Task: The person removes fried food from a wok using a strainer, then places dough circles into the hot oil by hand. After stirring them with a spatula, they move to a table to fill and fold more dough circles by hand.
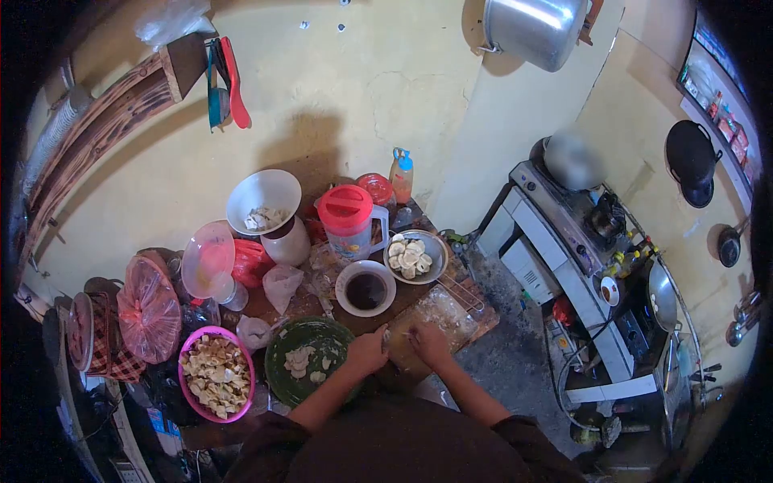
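Crowded table (483,322): green plate (322,338), dark-liquid bowl (365,288), red-lidded jug (348,221) around cutting board (435,318).

A low wooden table (310,302) carries a chopping board (435,318), green bowl (310,358), pink basket (216,374) and red-lidded jug (350,221).

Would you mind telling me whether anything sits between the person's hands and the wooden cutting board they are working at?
Nothing visible does: the left hand and right hand already rest on the pale wooden cutting board.
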Motion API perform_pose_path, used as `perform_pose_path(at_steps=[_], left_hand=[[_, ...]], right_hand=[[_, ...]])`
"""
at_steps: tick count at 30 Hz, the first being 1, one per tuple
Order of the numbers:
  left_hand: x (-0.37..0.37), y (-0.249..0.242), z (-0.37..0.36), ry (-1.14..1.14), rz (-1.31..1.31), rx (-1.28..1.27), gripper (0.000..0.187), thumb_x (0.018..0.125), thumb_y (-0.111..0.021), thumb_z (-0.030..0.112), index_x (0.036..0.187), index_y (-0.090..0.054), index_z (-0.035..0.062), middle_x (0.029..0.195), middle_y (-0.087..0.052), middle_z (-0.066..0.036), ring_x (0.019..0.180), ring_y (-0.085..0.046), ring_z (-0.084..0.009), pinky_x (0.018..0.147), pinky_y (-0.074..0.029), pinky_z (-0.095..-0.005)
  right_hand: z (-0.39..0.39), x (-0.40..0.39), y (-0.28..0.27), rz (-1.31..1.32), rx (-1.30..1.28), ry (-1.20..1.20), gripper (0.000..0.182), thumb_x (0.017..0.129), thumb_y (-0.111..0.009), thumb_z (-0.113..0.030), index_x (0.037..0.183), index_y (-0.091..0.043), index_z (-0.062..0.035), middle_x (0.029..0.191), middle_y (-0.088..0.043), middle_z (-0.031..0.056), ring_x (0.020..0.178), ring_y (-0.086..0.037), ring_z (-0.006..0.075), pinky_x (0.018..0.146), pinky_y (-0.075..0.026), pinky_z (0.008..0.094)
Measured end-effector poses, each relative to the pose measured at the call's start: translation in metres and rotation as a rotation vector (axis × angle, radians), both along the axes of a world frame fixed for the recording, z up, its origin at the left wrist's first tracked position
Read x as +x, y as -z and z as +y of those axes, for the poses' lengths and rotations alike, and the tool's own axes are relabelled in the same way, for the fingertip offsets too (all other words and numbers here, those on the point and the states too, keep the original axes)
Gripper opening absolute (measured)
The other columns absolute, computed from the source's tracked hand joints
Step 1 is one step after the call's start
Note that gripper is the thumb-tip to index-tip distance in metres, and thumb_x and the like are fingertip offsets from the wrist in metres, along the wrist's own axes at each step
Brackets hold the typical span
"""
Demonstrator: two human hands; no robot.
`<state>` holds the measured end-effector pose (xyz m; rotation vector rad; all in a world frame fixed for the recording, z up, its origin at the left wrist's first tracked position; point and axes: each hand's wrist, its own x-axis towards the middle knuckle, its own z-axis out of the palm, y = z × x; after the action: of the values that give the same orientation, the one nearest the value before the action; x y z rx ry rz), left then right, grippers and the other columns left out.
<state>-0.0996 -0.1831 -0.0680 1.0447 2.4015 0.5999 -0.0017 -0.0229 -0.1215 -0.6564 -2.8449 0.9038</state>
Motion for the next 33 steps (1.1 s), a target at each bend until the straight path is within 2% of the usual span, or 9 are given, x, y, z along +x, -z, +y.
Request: perform_pose_path(at_steps=[2, 6, 9, 14, 17, 21, 23, 27, 33], left_hand=[[-0.001, 0.006, 0.002, 0.050, -0.021, 0.007, 0.047, 0.069, -0.058, 0.020, 0.112, -0.048, 0.0050, 0.086, -0.061, -0.020, 0.081, -0.059, -0.0362, 0.072, -0.047, -0.0458], [0.004, 0.016, 0.000, 0.239, 0.008, -0.127, 0.036, 0.070, -0.055, 0.018, 0.102, -0.049, 0.0028, 0.086, -0.061, -0.020, 0.081, -0.059, -0.0360, 0.071, -0.047, -0.0459], [0.015, 0.028, 0.003, 0.312, -0.004, -0.142, 0.042, 0.071, -0.050, 0.016, 0.110, -0.047, 0.0008, 0.085, -0.061, -0.020, 0.079, -0.059, -0.0363, 0.070, -0.047, -0.0456], [0.032, 0.042, 0.020, 0.299, 0.013, -0.307, 0.068, 0.074, -0.049, 0.015, 0.134, -0.022, -0.0002, 0.083, -0.063, -0.017, 0.076, -0.062, -0.0328, 0.065, -0.048, -0.0442], [0.032, 0.058, 0.025, 0.346, 0.076, -0.281, 0.068, 0.076, -0.050, 0.018, 0.134, -0.020, 0.0001, 0.081, -0.063, -0.015, 0.073, -0.062, -0.0310, 0.062, -0.048, -0.0439], [0.038, 0.050, 0.026, 0.334, 0.101, -0.340, 0.063, 0.077, -0.051, 0.020, 0.132, -0.027, 0.0005, 0.078, -0.064, -0.014, 0.069, -0.063, -0.0308, 0.060, -0.049, -0.0435], [0.037, 0.061, 0.031, 0.269, 0.215, -0.192, 0.060, 0.076, -0.052, 0.020, 0.130, -0.031, 0.0007, 0.077, -0.064, -0.014, 0.068, -0.063, -0.0303, 0.058, -0.049, -0.0427], [0.036, 0.051, 0.035, 0.317, 0.131, -0.261, 0.064, 0.075, -0.053, 0.019, 0.130, -0.028, -0.0017, 0.078, -0.064, -0.014, 0.069, -0.063, -0.0298, 0.057, -0.049, -0.0422], [0.044, 0.035, 0.035, 0.349, 0.136, -0.307, 0.049, 0.074, -0.052, 0.016, 0.118, -0.044, -0.0047, 0.077, -0.064, -0.013, 0.069, -0.064, -0.0291, 0.057, -0.049, -0.0425]], right_hand=[[0.005, -0.002, -0.005, 0.151, 0.195, -0.113, 0.015, 0.068, -0.062, -0.013, 0.082, -0.063, -0.0074, 0.082, -0.060, 0.0132, 0.078, -0.056, 0.0320, 0.070, -0.046, 0.0415], [0.007, 0.018, -0.003, 0.015, 0.342, -0.345, 0.019, 0.065, -0.063, -0.013, 0.084, -0.065, -0.0104, 0.081, -0.060, 0.0104, 0.084, -0.054, 0.0277, 0.071, -0.046, 0.0377], [0.002, 0.032, 0.000, -0.110, 0.321, -0.292, 0.025, 0.065, -0.061, -0.013, 0.090, -0.065, -0.0141, 0.085, -0.059, 0.0097, 0.089, -0.053, 0.0261, 0.072, -0.045, 0.0358], [-0.021, 0.035, 0.016, -0.027, 0.578, -0.053, 0.044, 0.073, -0.054, -0.016, 0.117, -0.053, -0.0168, 0.112, -0.048, 0.0172, 0.101, -0.046, 0.0354, 0.084, -0.038, 0.0476], [-0.026, 0.031, 0.038, 0.059, 0.638, -0.091, 0.047, 0.075, -0.053, -0.017, 0.122, -0.049, -0.0167, 0.124, -0.039, 0.0185, 0.111, -0.039, 0.0387, 0.091, -0.032, 0.0505], [-0.028, 0.032, 0.043, -0.044, 0.662, -0.086, 0.044, 0.077, -0.051, -0.018, 0.121, -0.050, -0.0188, 0.130, -0.035, 0.0181, 0.118, -0.034, 0.0397, 0.096, -0.029, 0.0509], [-0.024, 0.029, 0.037, 0.011, 0.396, -0.040, 0.031, 0.080, -0.047, -0.023, 0.108, -0.058, -0.0127, 0.122, -0.043, 0.0190, 0.121, -0.030, 0.0400, 0.097, -0.025, 0.0548], [-0.017, 0.025, 0.030, -0.124, 0.456, -0.047, 0.030, 0.080, -0.048, -0.023, 0.105, -0.060, -0.0122, 0.122, -0.043, 0.0183, 0.120, -0.031, 0.0393, 0.094, -0.028, 0.0546], [-0.017, 0.014, 0.040, -0.080, 0.497, 0.030, 0.029, 0.080, -0.049, -0.026, 0.107, -0.059, -0.0177, 0.127, -0.041, 0.0162, 0.119, -0.034, 0.0390, 0.093, -0.029, 0.0548]])
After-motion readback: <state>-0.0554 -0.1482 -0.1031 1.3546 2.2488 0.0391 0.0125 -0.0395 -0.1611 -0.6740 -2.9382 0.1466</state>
